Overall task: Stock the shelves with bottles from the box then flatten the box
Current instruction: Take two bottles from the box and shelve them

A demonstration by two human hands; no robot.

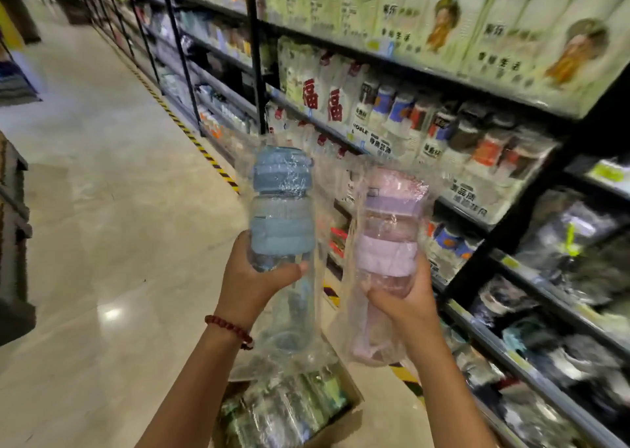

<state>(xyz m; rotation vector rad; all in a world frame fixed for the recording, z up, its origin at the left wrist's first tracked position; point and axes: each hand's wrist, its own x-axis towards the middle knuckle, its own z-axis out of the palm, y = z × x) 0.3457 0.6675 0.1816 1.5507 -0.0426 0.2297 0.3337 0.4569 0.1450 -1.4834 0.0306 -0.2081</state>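
My left hand (254,277) grips a blue bottle (282,209) wrapped in clear plastic and holds it upright in front of me. My right hand (407,297) grips a pink and purple bottle (388,239), also in a plastic bag, upright and close to the shelves (531,181) on the right. An open cardboard box (354,403) stands on the floor below my arms, with several more wrapped bottles (286,406) lying inside. A red bead bracelet sits on my left wrist.
The black shelving runs along the right, packed with bottles and boxed goods on every level. A yellow-and-black striped line (191,137) marks the floor beside it. The tiled aisle (102,209) stretches away on the left, with dark fixtures (13,243) at its left edge.
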